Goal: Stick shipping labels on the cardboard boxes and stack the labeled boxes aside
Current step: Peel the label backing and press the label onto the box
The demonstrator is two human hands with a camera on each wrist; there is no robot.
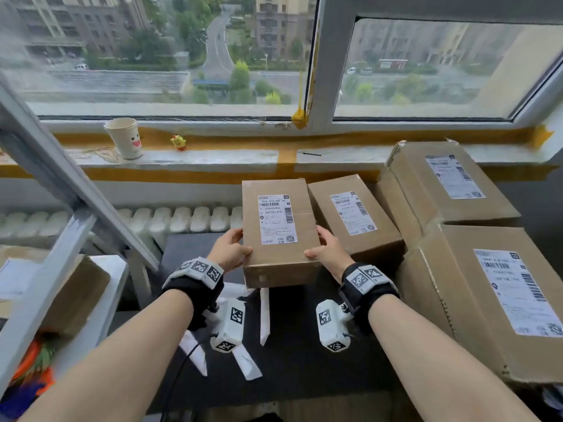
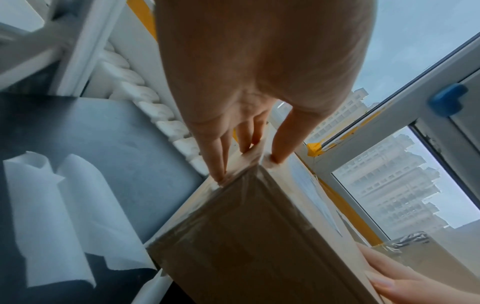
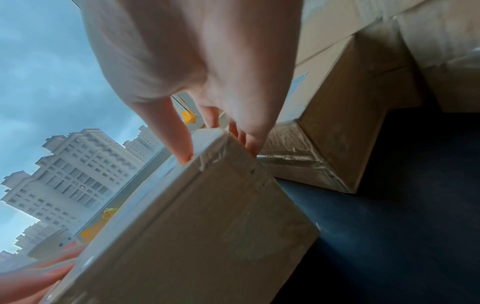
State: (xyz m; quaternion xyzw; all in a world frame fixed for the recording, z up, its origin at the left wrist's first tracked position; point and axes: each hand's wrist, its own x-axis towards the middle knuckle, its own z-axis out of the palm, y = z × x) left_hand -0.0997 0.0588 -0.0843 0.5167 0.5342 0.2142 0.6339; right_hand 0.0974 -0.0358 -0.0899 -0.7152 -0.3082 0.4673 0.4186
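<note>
Above the dark table (image 1: pixel 292 360) | left hand (image 1: pixel 228 249) and right hand (image 1: pixel 329 251) clasp labelled box (image 1: pixel 275 260) by its near corners, thumbs on top, lifted clear | likely bound for labelled boxes (image 1: pixel 353 214) at right | peeled backing strips (image 1: pixel 264 312) below

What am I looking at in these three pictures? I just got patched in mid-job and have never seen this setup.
No machine here: a person works with bare hands, wearing a head camera and one camera on each wrist. The wide picture is the head view; the other two look along each hand from below. The left hand and right hand grip the near corners of a small labelled box, held above the dark table. On that table lie peeled white backing strips. To the right sit three more labelled boxes: a small one, a large one, and another large one behind.
</note>
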